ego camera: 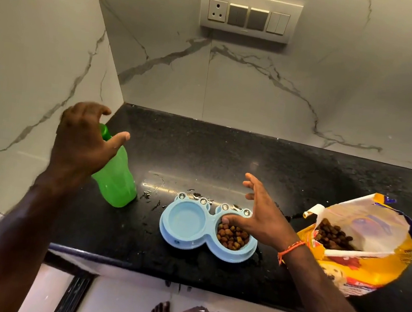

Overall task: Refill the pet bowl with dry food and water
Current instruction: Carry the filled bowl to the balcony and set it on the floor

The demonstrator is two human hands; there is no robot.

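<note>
1. My left hand [85, 138] hovers spread over the bottle [116, 178], holding nothing, I judge so as to grasp it.
2. My right hand [257, 214], fingers splayed, is empty above the bowl [183, 244].
3. The bowl sits near the counter [226, 153] edge, long axis left-right: kibble [232, 237] right, the left well probably for water.
4. The bag [368, 264] gapes toward the bowl.

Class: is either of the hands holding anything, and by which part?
Nothing held. The left hand is open at the green bottle's cap; the right hand is open above the bowl.
</note>
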